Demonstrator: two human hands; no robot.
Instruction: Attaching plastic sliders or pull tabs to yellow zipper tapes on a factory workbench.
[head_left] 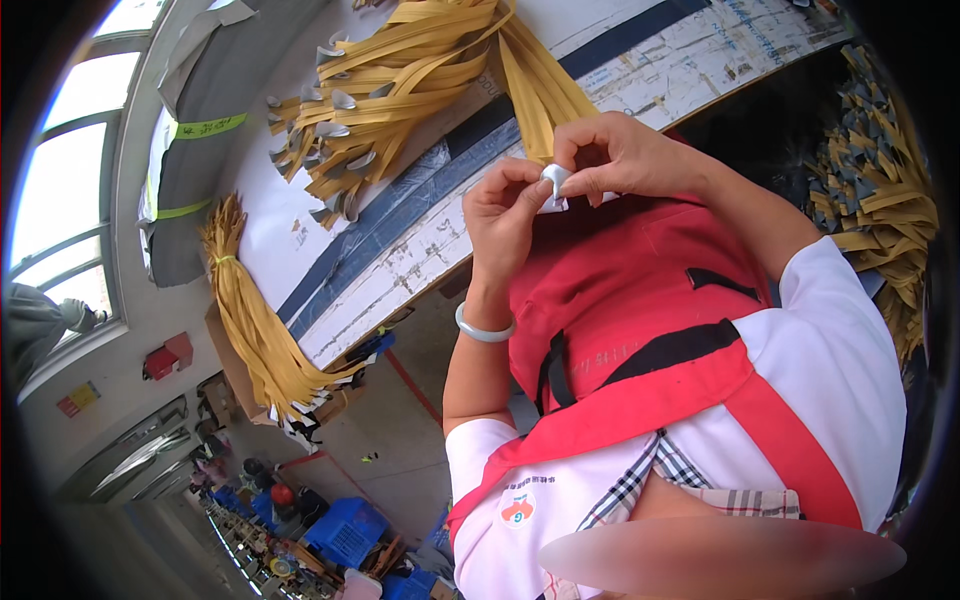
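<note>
Just above my red apron (630, 270), both hands meet at a small whitish tip (554, 178) at the end of a yellow fabric strip. The thumb and fingers of my left hand (500, 212) pinch this tip from one side. From the other side my right hand (628, 158) pinches close against it, partly hiding it. Several flat yellow strips (535, 85) run from behind my fingers up across the table. They join a large pile of yellow strips (415, 75) with curled grey tips on the tabletop.
The worn table edge (400, 275) crosses in front of me. A tied bundle of yellow strips (250, 310) hangs over its left end, by a cardboard box (228, 365). More grey-tipped yellow strips (880, 200) hang at the right. Blue crates (345, 532) and people stand in the lower-left background.
</note>
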